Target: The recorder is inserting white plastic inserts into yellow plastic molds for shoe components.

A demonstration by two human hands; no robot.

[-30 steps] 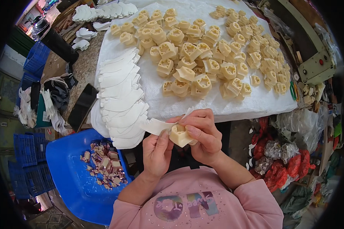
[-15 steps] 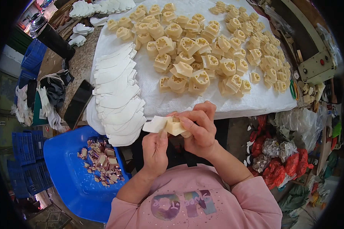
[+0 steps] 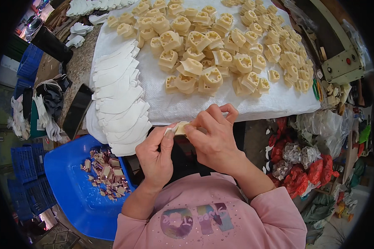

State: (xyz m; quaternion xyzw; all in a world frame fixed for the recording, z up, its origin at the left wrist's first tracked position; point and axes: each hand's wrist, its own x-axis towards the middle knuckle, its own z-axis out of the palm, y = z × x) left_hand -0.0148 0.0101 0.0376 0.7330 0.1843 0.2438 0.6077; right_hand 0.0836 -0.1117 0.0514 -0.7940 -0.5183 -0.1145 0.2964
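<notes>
Between my two hands, just off the table's near edge, is a small cream-coloured moulded plastic piece (image 3: 180, 128). My left hand (image 3: 155, 155) pinches its left end between thumb and forefinger, and a sliver of white (image 3: 169, 129) shows at that thumb. The fingers of my right hand (image 3: 214, 139) close on the piece's right end and cover much of it. Beyond my hands lies a big heap of similar cream hollow pieces (image 3: 212, 76), with holes in their faces. A fanned row of curved white sheet pieces (image 3: 118, 99) lies to the left of the heap.
A white woven cloth (image 3: 162, 110) covers the table. At lower left a blue plastic tub (image 3: 70, 199) holds small shiny purple-and-cream pieces (image 3: 108, 174). A dark phone-like slab (image 3: 77, 110) lies at the table's left. Red and clear plastic bags (image 3: 299, 178) pile up at right.
The white sheet that stuck out beside the cream piece is now mostly hidden by my left fingers. Both hands have turned and shifted slightly left; the whole view has moved a little.
</notes>
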